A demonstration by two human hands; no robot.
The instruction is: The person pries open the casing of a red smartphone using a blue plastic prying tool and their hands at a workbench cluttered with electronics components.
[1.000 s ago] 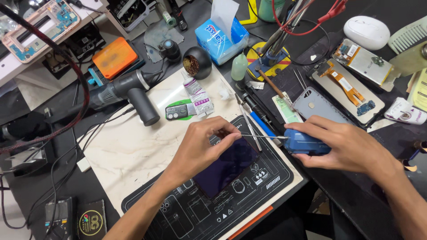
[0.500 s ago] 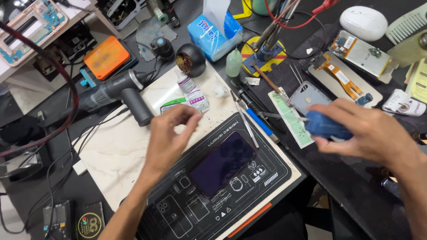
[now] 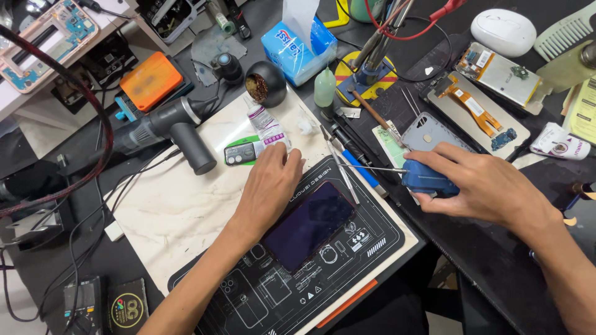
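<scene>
1. Right hand grip closed around a blue pad, right of centre; left hand grip loose, flat, fingers at the small glue bottle, heel beside the dark phone.
2. Risk: tweezers lie close by; a sweep could knock them onto the phone.
3. Tissue box, top centre, holds tissues.

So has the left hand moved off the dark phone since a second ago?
Yes. The left hand slid up off the phone toward the small glue tube.
</scene>
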